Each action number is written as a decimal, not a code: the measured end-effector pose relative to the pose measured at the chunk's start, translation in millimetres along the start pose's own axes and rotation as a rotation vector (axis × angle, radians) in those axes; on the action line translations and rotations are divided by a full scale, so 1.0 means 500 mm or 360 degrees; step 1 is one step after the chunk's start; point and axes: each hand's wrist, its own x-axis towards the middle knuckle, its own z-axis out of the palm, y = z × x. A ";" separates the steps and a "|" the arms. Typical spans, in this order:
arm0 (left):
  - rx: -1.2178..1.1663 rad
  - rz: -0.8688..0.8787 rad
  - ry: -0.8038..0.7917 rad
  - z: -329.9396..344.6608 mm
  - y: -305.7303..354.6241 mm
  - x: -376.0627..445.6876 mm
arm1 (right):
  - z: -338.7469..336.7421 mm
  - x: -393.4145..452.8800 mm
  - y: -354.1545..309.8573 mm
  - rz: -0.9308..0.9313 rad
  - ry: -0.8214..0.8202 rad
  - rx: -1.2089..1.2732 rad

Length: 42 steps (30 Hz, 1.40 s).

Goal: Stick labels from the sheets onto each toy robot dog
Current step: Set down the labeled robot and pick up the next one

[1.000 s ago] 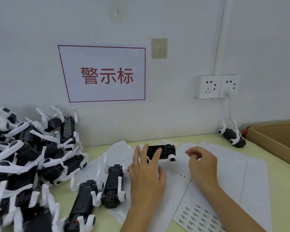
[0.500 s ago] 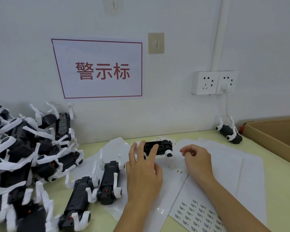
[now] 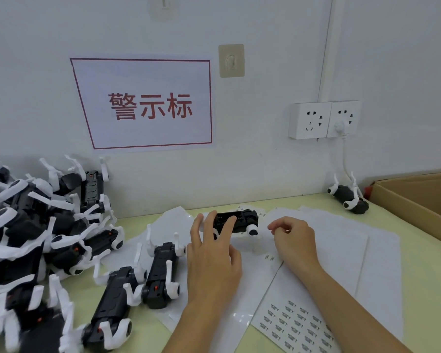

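Hands unmoved | left hand (image 3: 211,253) fingers on toy dog (image 3: 239,221) | right hand (image 3: 294,240) beside

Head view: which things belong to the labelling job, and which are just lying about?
Job: dog under the left hand; right hand; label sheet; dog pile; two dogs beside it.

Lying about: wall sign, sockets, cardboard box.
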 end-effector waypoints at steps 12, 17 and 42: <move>-0.0011 0.0010 0.0013 -0.001 0.000 0.002 | 0.004 0.000 -0.005 0.0021 -0.0066 -0.0111; -0.0018 0.0013 0.0031 0.000 -0.003 0.001 | 0.008 -0.001 -0.007 0.0012 -0.0101 -0.0235; -0.0047 -0.0008 0.0000 0.001 0.004 0.003 | 0.004 -0.003 -0.008 0.0009 -0.0063 -0.0271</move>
